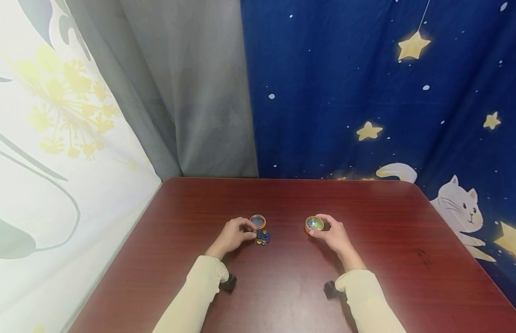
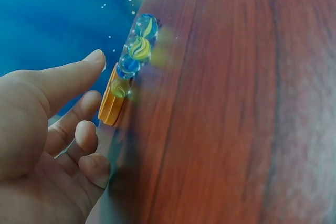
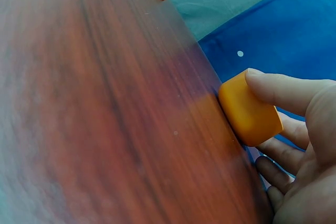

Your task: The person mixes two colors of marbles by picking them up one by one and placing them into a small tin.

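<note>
Several marbles point(image 1: 266, 237) lie on the table point(image 1: 291, 286) before curtains point(image 1: 316, 106).

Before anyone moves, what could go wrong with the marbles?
The loose marbles are round and lie on the tabletop, so a bump from the left fingers close by might send some rolling. The orange cup in the right fingers has more marbles inside, so tipping it could spill them.

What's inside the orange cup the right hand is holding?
A few blue and yellow-green marbles show inside the cup gripped by the right hand. Anything beneath them is covered; the right wrist view shows only the cup's outside.
</note>
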Action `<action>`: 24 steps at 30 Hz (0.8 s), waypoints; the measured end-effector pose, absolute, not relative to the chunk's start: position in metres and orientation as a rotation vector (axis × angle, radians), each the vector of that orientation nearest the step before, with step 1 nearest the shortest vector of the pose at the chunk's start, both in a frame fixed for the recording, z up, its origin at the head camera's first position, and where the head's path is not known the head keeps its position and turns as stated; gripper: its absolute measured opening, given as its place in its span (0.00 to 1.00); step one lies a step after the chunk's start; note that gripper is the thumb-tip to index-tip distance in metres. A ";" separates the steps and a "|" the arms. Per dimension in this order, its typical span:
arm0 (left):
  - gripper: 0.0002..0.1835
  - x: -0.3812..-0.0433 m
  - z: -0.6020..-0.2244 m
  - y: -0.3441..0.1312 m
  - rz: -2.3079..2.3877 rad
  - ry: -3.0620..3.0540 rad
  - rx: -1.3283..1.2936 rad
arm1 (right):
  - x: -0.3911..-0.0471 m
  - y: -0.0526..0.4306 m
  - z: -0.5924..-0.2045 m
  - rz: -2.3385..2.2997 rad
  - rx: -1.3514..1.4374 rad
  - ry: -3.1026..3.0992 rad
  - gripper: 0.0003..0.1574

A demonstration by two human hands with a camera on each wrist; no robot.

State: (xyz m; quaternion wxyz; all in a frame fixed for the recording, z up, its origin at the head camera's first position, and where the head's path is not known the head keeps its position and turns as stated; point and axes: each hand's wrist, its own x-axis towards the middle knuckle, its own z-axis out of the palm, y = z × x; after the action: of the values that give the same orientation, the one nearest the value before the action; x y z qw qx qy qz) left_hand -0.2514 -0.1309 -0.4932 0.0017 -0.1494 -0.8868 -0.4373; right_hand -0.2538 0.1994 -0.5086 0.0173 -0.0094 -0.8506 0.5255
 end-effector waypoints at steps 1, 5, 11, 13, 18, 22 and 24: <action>0.06 -0.252 -0.493 -0.130 -1.380 -2.780 -0.472 | -0.254 0.199 -0.508 1.633 -0.030 -2.644 0.37; 0.07 -0.251 -0.491 -0.128 -1.428 -2.771 -0.470 | -0.253 0.200 -0.508 1.635 -0.038 -2.653 0.37; 0.06 -0.252 -0.488 -0.121 -1.554 -2.744 -0.461 | -0.253 0.199 -0.508 1.633 -0.047 -2.652 0.37; 0.07 -0.252 -0.487 -0.119 -1.619 -2.724 -0.464 | -0.253 0.199 -0.508 1.634 -0.039 -2.647 0.37; 0.08 -0.253 -0.487 -0.113 -1.739 -2.674 -0.452 | -0.253 0.198 -0.508 1.633 -0.025 -2.635 0.36; 0.07 -0.254 -0.487 -0.108 -1.747 -2.644 -0.461 | -0.253 0.198 -0.507 1.637 -0.027 -2.631 0.36; 0.07 -0.255 -0.486 -0.105 -1.753 -2.639 -0.459 | -0.253 0.198 -0.507 1.641 -0.034 -2.630 0.36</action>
State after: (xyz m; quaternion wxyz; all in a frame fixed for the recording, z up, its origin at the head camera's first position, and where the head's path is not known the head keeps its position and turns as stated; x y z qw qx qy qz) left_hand -0.2550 -0.1045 -0.4863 -0.0301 -0.1433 -0.8240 -0.5474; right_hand -0.2533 0.1983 -0.5067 0.0206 -0.0108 -0.8482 0.5292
